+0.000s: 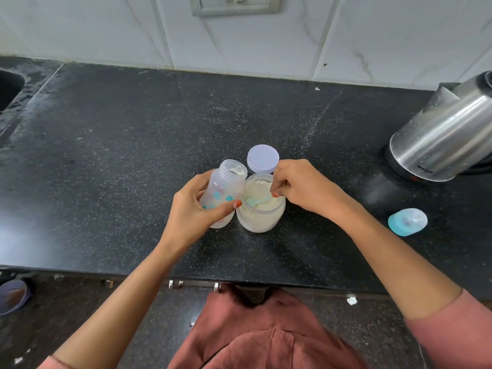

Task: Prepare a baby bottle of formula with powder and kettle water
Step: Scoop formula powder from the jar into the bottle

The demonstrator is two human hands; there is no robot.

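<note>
At the black counter [133,155], the left hand [191,217] wraps around the tilted baby bottle [226,187] beside the powder jar [261,219]. The right hand [300,187] pinches the scoop [255,202] inside. Powder could spill if the scoop misses the bottle's small mouth.

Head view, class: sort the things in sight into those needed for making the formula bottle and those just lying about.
For the job: bottle, held by the left hand; powder jar; scoop, pinched by the right hand; jar lid; kettle; bottle cap.
Lying about: wall socket; sink; white scrap.
</note>
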